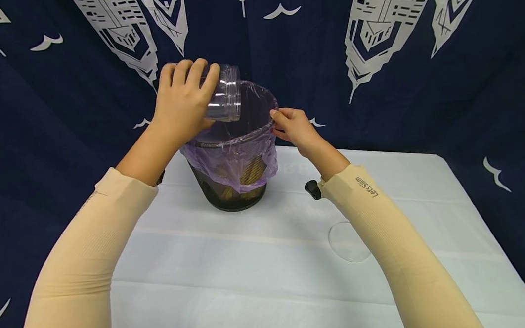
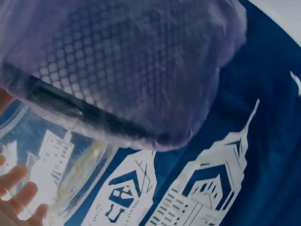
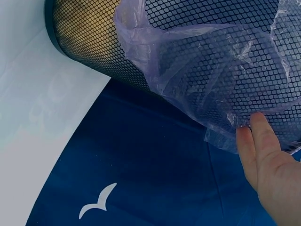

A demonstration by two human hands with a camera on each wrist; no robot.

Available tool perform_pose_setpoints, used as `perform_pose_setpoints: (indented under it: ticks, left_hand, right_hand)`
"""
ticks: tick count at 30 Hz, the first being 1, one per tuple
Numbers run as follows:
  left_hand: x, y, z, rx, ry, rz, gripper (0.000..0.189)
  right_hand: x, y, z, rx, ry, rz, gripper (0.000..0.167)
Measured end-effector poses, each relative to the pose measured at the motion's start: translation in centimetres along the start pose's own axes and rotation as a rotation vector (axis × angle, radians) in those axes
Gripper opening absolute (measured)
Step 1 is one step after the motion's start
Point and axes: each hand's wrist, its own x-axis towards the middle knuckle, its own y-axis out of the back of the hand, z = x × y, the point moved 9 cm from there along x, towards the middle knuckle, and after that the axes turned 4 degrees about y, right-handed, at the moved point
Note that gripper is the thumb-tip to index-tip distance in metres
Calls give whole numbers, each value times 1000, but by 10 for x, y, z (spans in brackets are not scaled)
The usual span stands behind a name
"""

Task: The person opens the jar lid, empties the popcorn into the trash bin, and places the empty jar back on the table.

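Note:
My left hand (image 1: 185, 101) grips a clear plastic jar (image 1: 228, 94), tipped on its side with its mouth over a black mesh wastebasket (image 1: 208, 186). A purple bin bag (image 1: 240, 157) lines the wastebasket and folds down outside its rim. In the left wrist view, yellowish residue shows on the wall of the jar (image 2: 84, 169). With thumb and fingers, my right hand (image 1: 300, 131) pinches the wastebasket's right rim and the bag over it. Something yellow-brown (image 1: 254, 169) shows through the mesh; its kind is unclear.
A clear round disc, like a jar lid (image 1: 348, 243), lies on the white-covered table (image 1: 250, 273) beside my right forearm. Behind the table hangs a dark blue curtain (image 1: 301, 58) with white building and bird prints. The table's right edge slopes away on the right.

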Motion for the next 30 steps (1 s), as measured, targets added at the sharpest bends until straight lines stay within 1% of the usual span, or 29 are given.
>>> perform_pose_setpoints:
  ticks: [2,4,7,12,15,19,21,24,26,30]
  left_hand:
    - [0,-2,-7,-78,74,-39,92]
    - [0,-2,-12,-140,138,-57,93]
    - [-2,-2,-16,-211,206,-69,93]
    - [-4,3,-21,-355,291,-37,94]
    - [-6,6,-25,-464,352,-12,93]
    - [-7,13,-28,-633,436,10,94]
    - [-8,18,-28,-713,459,24,95]
    - [-8,25,-23,-829,449,51,96]
    - [-9,29,-17,-910,430,60,96]
    - [-13,35,1,-1052,396,44,99]
  right_hand:
    - [0,0,0,-3,-2,-1,46]
    - [1,-1,1,-2,-6,-2,47]
    - [1,-1,1,-9,-11,-3,48]
    - [1,0,1,-17,-18,0,49]
    - [1,-1,1,-15,-18,-1,48]
    - [1,-1,0,-5,-16,0,47]
    - [1,-1,0,-1,-15,1,46]
    - [1,-1,0,-1,-12,0,45]
    - [1,-1,0,0,-11,3,45]
    - [1,0,1,11,-3,19,38]
